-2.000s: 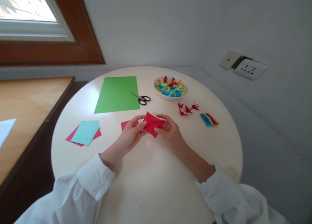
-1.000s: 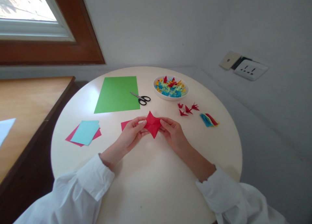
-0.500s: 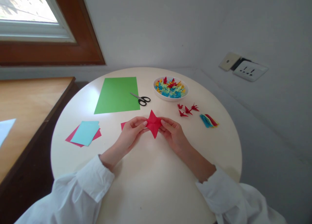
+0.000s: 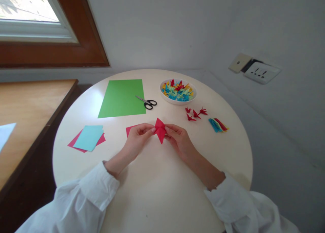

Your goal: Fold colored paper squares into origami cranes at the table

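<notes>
Between my two hands, above the middle of the round table, is a piece of red origami paper (image 4: 160,129) folded with one point up and one point down. My left hand (image 4: 140,135) pinches its left side between thumb and fingers. On the opposite side my right hand (image 4: 179,137) grips it the same way. A flat red sheet (image 4: 130,130) lies on the table, partly hidden behind my left hand. Several small red paper cranes (image 4: 195,114) rest beyond my right hand.
A white bowl (image 4: 175,102) full of colourful paper cranes stands at the back. Black-handled scissors (image 4: 148,103) overlap a green sheet (image 4: 122,97). Light blue paper (image 4: 89,138) lies over red paper at left. Coloured folded strips (image 4: 217,125) sit at right on the white table (image 4: 162,192).
My hands have come slightly closer together, and the red origami paper has become narrower, its sides drawn inward. The upper point has dropped a little.
</notes>
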A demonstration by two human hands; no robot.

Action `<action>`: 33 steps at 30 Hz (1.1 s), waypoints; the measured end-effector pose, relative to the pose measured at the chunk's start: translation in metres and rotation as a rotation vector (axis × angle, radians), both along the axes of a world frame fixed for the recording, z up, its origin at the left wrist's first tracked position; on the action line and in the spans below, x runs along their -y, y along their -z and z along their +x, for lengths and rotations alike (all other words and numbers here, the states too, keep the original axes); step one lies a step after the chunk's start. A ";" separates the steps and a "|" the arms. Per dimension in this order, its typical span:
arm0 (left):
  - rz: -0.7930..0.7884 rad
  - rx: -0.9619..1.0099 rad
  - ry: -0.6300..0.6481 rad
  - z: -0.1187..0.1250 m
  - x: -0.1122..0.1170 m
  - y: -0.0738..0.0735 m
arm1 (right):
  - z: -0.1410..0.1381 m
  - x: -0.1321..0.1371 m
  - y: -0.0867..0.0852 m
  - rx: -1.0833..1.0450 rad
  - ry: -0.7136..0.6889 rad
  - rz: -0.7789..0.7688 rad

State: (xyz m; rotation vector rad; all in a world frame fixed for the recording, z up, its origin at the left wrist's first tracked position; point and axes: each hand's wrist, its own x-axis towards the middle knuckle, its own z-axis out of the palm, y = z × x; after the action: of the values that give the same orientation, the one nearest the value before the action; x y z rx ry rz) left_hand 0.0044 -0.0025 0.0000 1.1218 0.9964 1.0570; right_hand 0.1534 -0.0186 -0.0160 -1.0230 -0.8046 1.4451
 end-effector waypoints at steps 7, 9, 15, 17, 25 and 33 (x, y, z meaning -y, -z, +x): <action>0.011 -0.034 -0.073 0.000 -0.001 0.002 | 0.000 0.000 0.000 0.186 0.183 0.231; 0.026 -0.037 -0.078 -0.001 -0.001 0.002 | 0.000 0.001 -0.001 0.237 0.189 0.306; 0.027 -0.031 -0.093 -0.001 -0.002 0.003 | 0.000 0.005 -0.004 0.380 0.121 0.381; 0.026 -0.020 -0.092 -0.001 -0.001 0.001 | 0.000 0.005 -0.004 0.401 0.116 0.377; 0.095 -0.006 -0.095 0.002 0.003 -0.007 | 0.000 0.004 -0.001 0.420 0.113 0.324; 0.151 -0.112 -0.041 0.000 0.002 -0.002 | 0.000 0.001 0.002 0.355 0.142 0.222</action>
State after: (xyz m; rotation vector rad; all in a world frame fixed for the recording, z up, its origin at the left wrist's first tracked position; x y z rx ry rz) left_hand 0.0046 -0.0043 0.0024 1.2999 1.0443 1.1268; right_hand 0.1537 -0.0197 -0.0177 -1.1549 -1.0969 1.0407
